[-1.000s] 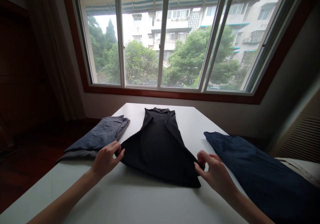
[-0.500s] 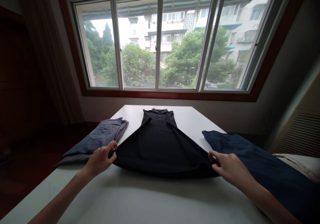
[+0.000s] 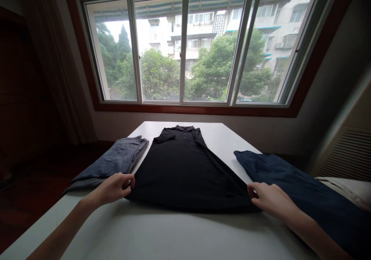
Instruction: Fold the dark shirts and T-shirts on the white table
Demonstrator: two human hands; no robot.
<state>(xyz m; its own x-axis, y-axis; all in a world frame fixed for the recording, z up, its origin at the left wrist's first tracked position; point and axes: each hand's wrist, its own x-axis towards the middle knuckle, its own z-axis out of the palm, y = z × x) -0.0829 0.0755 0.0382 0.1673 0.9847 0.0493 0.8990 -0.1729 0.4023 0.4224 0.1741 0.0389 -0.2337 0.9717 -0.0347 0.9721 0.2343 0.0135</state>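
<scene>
A black polo shirt (image 3: 185, 171) lies front side up on the white table (image 3: 174, 237), its buttoned collar at the far end and its wide hem towards me. My left hand (image 3: 117, 186) pinches the left hem corner, fingers closed on the cloth. At the right hem corner, my right hand (image 3: 269, 198) is likewise closed on the fabric. The hem is stretched between both hands, close to the tabletop. The left sleeve sticks out to the side; the right sleeve is tucked in along the body.
Folded grey trousers (image 3: 113, 157) lie on the table's left side. Dark blue trousers (image 3: 284, 182) run along the right edge, with a pale cloth (image 3: 344, 190) beyond them. A wide window (image 3: 185, 51) is behind the table, and a slatted unit (image 3: 348, 152) stands at the right.
Both hands have come lower and slightly farther apart, spreading the polo shirt's hem. The shirt lies flatter, and its left sleeve has swung outward.
</scene>
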